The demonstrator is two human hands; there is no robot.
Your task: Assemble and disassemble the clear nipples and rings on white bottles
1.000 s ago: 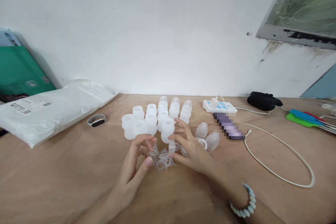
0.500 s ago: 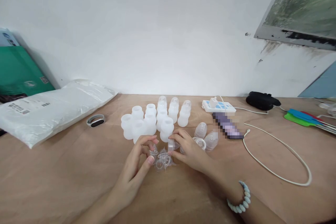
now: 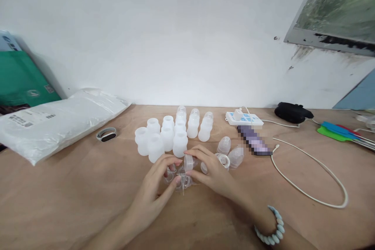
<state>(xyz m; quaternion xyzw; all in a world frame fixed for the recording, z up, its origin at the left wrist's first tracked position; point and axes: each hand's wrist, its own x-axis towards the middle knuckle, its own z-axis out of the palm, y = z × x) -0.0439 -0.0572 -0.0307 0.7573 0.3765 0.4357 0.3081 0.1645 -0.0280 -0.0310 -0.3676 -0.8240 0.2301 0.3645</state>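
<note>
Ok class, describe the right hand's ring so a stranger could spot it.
Find the brown table, then the right hand in front of the white bottles. It pinches the ribbed clear ring; the other ring, behind the hand, lies unheld.

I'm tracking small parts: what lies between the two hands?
In the head view: clear plastic pieces on the table, and the ridged clear ring that the right hand holds.

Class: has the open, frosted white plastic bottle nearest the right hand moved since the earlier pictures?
Yes: the open, frosted white plastic bottle has shifted toward the picture's left, farther from the white, rectangular plastic power strip.
</note>
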